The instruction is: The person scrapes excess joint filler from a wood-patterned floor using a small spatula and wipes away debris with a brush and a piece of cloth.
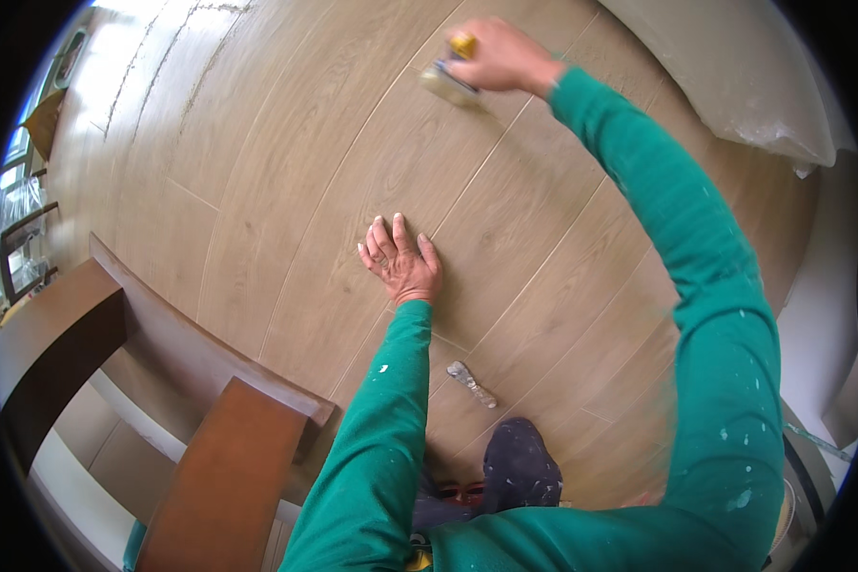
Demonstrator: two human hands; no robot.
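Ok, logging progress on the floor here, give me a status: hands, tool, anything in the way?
Right hand gripping brush on wood-look plank floor. Left hand flat on floor. Small crumpled wrapper lying near knee.

The brush [451,76] is a broad, flat one with a yellow handle and pale bristles. Its handle end is wrapped inside the right hand [500,55], far out at arm's reach, and the bristles press down onto the wood-look plank floor [286,172], close beside a seam between boards. It looks blurred, tilted low to the surface.
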